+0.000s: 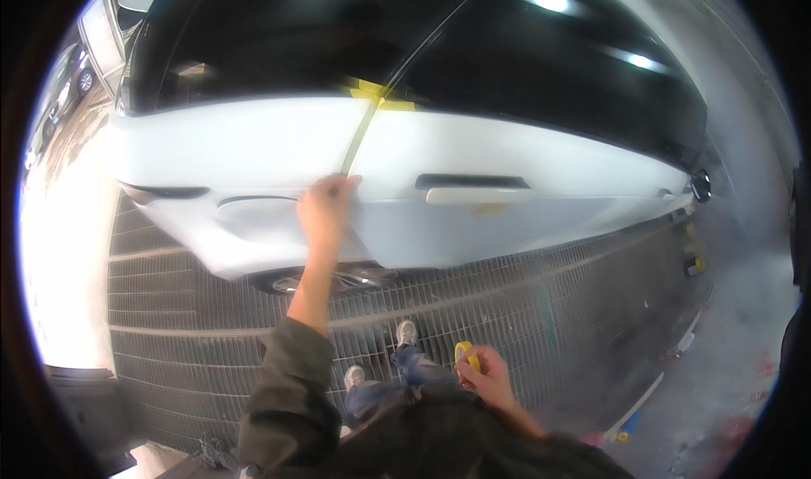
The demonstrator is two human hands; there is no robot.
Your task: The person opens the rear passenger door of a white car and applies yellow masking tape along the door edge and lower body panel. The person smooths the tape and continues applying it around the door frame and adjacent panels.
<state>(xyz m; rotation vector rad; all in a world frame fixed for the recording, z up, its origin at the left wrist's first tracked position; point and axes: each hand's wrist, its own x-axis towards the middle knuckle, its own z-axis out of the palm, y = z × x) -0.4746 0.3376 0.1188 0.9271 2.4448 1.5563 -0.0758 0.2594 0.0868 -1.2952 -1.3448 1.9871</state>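
A white car (245,145) with dark windows stands side-on in front of me. Down the gap between its doors runs a narrow strip of masking tape (361,138), from the window's lower edge to my fingers. Yellow tape pieces (397,105) cross its top end. My left hand (324,211) is closed on the strip's lower end, fingertips against the body panel. Low and close to my body, my right hand (488,379) grips a roll of yellow masking tape (463,352), apart from the car.
A black recess and white door handle (477,195) lie right of the strip. Below the car, a wheel (329,280) shows above the metal floor grating (253,310). Small items, including a blue and yellow one (625,432), lie on the floor at the lower right.
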